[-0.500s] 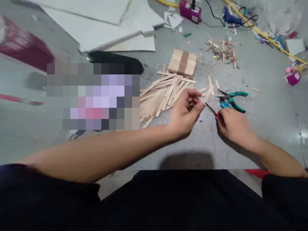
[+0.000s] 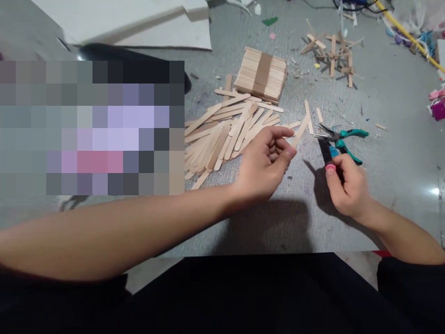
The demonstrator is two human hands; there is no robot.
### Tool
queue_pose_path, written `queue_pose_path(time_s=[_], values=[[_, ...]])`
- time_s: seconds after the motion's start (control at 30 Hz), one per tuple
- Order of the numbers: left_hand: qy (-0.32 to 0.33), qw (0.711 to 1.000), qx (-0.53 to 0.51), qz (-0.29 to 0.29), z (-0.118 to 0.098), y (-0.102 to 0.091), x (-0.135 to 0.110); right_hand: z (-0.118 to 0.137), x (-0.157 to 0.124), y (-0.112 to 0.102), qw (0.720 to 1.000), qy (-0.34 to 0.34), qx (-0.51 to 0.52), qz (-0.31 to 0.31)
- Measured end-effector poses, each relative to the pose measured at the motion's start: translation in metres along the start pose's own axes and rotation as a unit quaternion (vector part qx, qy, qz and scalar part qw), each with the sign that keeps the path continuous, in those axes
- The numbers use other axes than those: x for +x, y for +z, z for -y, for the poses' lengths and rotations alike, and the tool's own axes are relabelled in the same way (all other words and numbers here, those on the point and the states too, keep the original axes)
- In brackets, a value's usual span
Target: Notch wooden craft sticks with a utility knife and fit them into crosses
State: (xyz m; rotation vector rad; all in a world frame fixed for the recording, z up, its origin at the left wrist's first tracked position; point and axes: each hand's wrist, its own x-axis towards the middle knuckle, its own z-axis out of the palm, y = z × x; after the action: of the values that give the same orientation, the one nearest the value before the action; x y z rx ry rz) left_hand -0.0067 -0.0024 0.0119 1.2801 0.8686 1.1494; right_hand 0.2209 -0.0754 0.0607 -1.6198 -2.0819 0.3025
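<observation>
My left hand [image 2: 266, 160] is curled over the table, its thumb and fingertips closed at the lower end of a wooden craft stick [image 2: 301, 130]. That stick slants up and right, its upper end meeting another stick [image 2: 308, 116]. My right hand [image 2: 349, 188] grips what looks like a cutter knife [image 2: 326, 153] with a dark blade and a pink-red part under the thumb. The knife points up, its shadow falling to the left. Just behind it lie green-handled pliers [image 2: 339, 135], jaws apart, and a blue item [image 2: 333, 150], partly hidden.
Loose craft sticks [image 2: 222, 139] are heaped left of my left hand. Behind them stands a banded stack of sticks [image 2: 262, 74]. Small stick assemblies [image 2: 333, 55] lie at the back right. White board [image 2: 156, 28], a yellow cord [image 2: 399, 25] and scraps are farther back. A blurred patch covers the left.
My right hand has lifted and turned the knife from pointing left at the stick to pointing up, away from it. My left hand keeps its pose. The view has shifted closer.
</observation>
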Motion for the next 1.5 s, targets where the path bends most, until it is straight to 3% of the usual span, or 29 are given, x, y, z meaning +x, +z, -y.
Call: queue_pose_path(time_s=[0.2, 0.37, 0.53, 0.83, 1.0, 1.17, 1.5], values=[[-0.032, 0.999, 0.034, 0.016, -0.007, 0.001, -0.006, 0.011, -0.001, -0.001, 0.990, 0.029, 0.135, 0.038], [-0.025, 0.998, 0.055, 0.026, -0.006, 0.001, -0.012, 0.016, -0.005, 0.005, 0.973, 0.076, 0.213, 0.052], [-0.013, 0.995, 0.099, 0.019, -0.007, 0.002, -0.014, 0.016, -0.006, 0.008, 0.956, 0.078, 0.276, 0.064], [-0.006, 0.983, 0.176, 0.047, -0.015, 0.002, -0.014, 0.015, -0.004, 0.012, 0.950, 0.099, 0.289, 0.063], [0.035, 0.969, 0.238, 0.047, -0.015, 0.001, -0.013, 0.015, -0.003, 0.011, 0.943, 0.133, 0.295, 0.073], [0.098, 0.955, 0.272, 0.071, -0.007, -0.002, -0.010, 0.019, 0.000, 0.008, 0.913, 0.187, 0.346, 0.105], [0.104, 0.939, 0.307, 0.114, -0.008, -0.005, -0.009, 0.018, 0.015, 0.000, 0.862, 0.270, 0.399, 0.160]])
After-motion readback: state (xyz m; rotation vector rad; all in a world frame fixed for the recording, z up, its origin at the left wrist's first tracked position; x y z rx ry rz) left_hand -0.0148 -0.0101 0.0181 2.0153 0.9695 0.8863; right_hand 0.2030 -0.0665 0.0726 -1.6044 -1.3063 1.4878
